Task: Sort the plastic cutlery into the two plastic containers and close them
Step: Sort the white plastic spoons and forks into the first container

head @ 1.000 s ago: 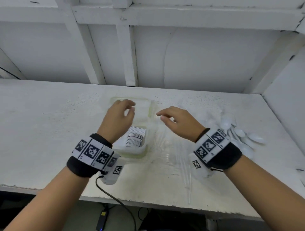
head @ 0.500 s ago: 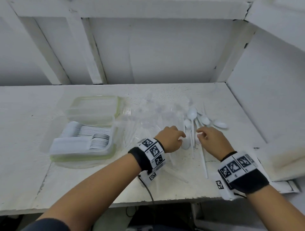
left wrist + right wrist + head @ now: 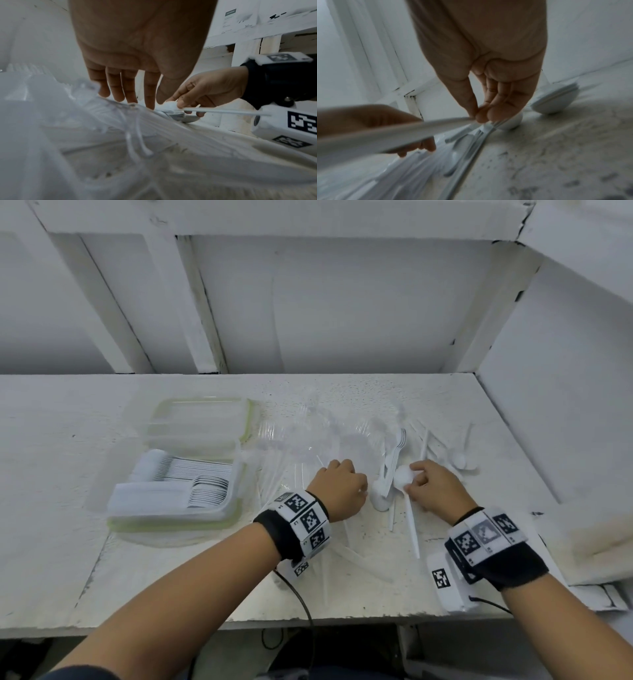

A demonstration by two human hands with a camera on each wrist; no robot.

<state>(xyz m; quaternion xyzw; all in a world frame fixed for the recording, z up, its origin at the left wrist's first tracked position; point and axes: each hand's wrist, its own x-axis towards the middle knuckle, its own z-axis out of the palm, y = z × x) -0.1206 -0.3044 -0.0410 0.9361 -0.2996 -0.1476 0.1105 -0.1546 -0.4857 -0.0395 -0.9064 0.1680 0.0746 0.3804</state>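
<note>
A green-rimmed clear container (image 3: pixel 178 525) at the left holds rows of stacked white cutlery. Behind it stands a second green-rimmed container (image 3: pixel 205 404). Clear plastic cutlery (image 3: pixel 301 446) lies loose in the middle, with white spoons and forks (image 3: pixel 394 453) to its right. My right hand (image 3: pixel 412 484) (image 3: pixel 476 117) pinches a white spoon (image 3: pixel 411 525) (image 3: pixel 393 132) at its neck, the handle pointing toward me. My left hand (image 3: pixel 363 491) (image 3: pixel 154 105) has its fingertips down on the pile beside a small stack of white spoons (image 3: pixel 380 498). It holds nothing that I can see.
More white spoons (image 3: pixel 459 460) (image 3: pixel 556 100) lie right of my right hand. White walls close the table (image 3: pixel 102 577) at the back and right. A white box (image 3: pixel 599 539) sits at the right front corner. A cable (image 3: pixel 301 604) hangs over the front edge.
Both hands moved from above the container to the loose cutlery on the right, and the view swung right. My right hand has picked up a white spoon.
</note>
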